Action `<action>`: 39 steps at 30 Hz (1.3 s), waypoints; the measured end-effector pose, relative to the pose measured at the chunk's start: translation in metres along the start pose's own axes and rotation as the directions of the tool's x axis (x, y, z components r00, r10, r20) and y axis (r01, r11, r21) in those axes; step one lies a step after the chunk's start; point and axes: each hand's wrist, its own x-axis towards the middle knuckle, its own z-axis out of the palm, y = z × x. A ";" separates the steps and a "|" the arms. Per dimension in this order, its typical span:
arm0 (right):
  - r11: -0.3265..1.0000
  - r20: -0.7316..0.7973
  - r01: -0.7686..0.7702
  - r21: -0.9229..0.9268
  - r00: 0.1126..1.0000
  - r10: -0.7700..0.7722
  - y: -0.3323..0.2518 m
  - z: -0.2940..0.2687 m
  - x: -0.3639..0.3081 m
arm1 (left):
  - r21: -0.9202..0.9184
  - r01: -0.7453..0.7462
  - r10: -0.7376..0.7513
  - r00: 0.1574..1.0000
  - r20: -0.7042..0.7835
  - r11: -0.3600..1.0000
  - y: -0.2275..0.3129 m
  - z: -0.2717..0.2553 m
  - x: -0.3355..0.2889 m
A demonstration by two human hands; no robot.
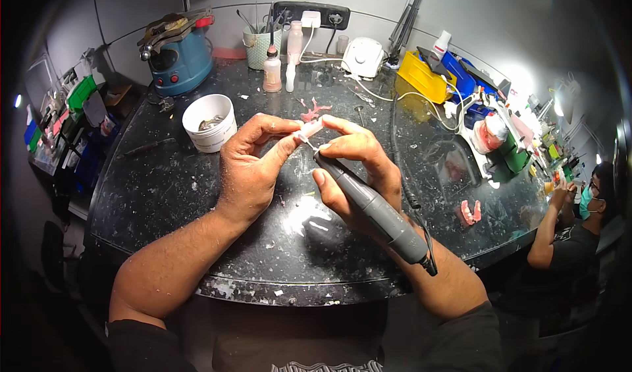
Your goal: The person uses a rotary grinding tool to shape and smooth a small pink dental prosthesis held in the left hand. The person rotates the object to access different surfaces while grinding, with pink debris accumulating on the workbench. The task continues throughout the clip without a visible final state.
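My right hand [359,151] is closed round a dark grey rotary handpiece [372,207], whose coiled cord runs off on the right. Between the thumb and fingers of my left hand [253,161] is a small pale pink piece [312,128]; its exact shape is partly hidden. The handpiece's thin bur tip meets or nearly meets this piece, and fingers of my right hand rest close to it. Just beyond lies a branching pink acrylic scrap [313,110]. Pale dust speckles my left hand and forearm.
On the dusty black table [197,240] stand a white tub [209,123], a blue machine [179,62], bottles [272,72], a yellow bin [424,77] and an articulator with a dental model [488,133]. A pink denture-like arch [470,212] lies right. A masked person [576,240] sits at far right.
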 end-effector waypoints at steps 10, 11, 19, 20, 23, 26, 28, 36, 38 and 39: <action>0.996 -0.094 -0.047 0.078 0.994 0.054 0.002 0.005 -0.002 | -0.003 -0.046 0.046 0.999 -0.004 0.999 0.002 0.003 -0.001; 0.996 -0.093 -0.047 0.078 0.994 0.055 0.002 0.004 -0.001 | 0.011 -0.049 0.049 0.999 0.000 0.999 0.002 0.003 -0.001; 0.999 -0.059 -0.034 0.016 0.998 0.035 -0.004 0.001 0.003 | 0.048 -0.056 0.056 0.998 0.010 0.997 0.004 0.002 -0.001; 0.999 -0.059 -0.033 0.015 0.998 0.034 -0.004 0.000 0.003 | 0.040 -0.041 0.041 0.999 0.005 0.998 0.003 0.002 -0.001; 1.000 -0.006 0.006 0.009 1.000 -0.006 -0.002 0.001 0.001 | 0.020 -0.028 0.028 1.000 -0.002 0.999 0.003 0.002 -0.001; 0.994 -0.103 -0.032 0.104 0.994 0.043 0.001 0.004 0.000 | -0.014 -0.001 0.001 1.000 0.009 1.000 0.003 0.003 -0.002; 0.998 -0.061 -0.009 0.061 0.998 0.013 0.001 0.001 0.000 | -0.036 0.032 -0.031 0.999 0.024 0.999 0.003 0.003 -0.001; 0.997 -0.075 -0.014 0.082 0.997 0.020 0.002 0.002 0.001 | -0.041 -0.008 0.009 1.000 0.022 0.999 0.001 0.004 -0.001; 0.997 -0.048 -0.008 0.075 0.999 0.012 0.001 0.001 0.001 | -0.055 -0.006 0.007 1.000 0.017 0.998 -0.002 0.003 0.000; 0.995 -0.079 -0.033 0.092 0.996 0.040 0.002 0.003 0.000 | -0.068 -0.003 0.004 1.000 0.013 0.998 -0.002 0.003 0.000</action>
